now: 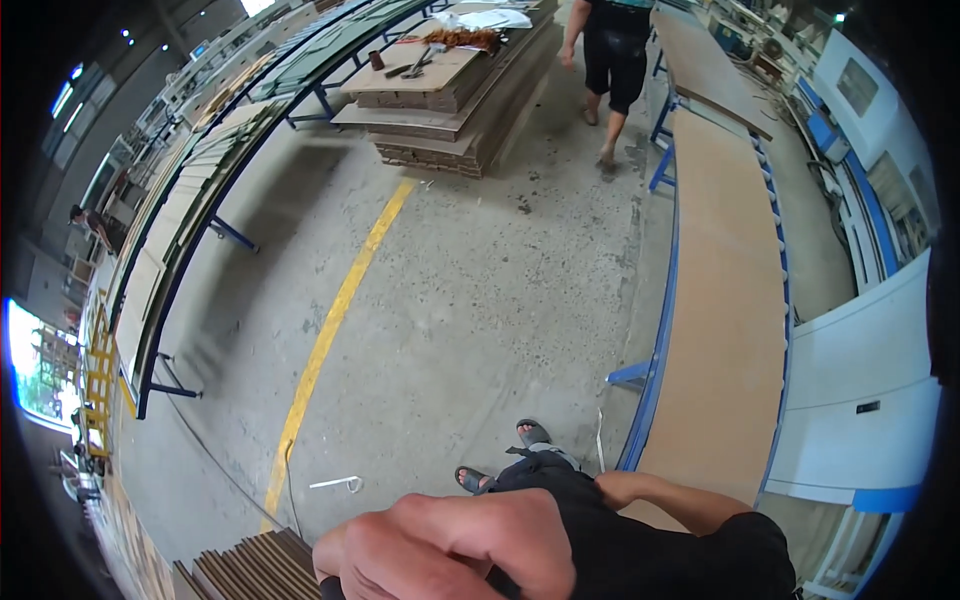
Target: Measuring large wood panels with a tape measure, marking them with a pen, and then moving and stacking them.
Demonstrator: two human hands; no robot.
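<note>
My left hand (450, 545) is raised close at the bottom of the view, its fingers bent and curled inward. Whatever those fingers enclose, if anything, is hidden. My right hand (615, 487) rests low against my dark trousers at the hip, and its fingers do not show. Below me, my feet in dark sandals (533, 432) stand on the concrete floor. To my right runs a roller conveyor carrying a long brown board (718, 300), not touched by either hand. Stacked brown strips (250, 570) lie at the lower left, near my left hand.
A stack of brown panels (430, 150) stands ahead, with tools on top. Another person (612, 55) walks beyond it, beside the conveyor. A long conveyor with panels (190, 190) curves along the left. A yellow line (340, 310) crosses the floor; white machines (860, 390) stand right.
</note>
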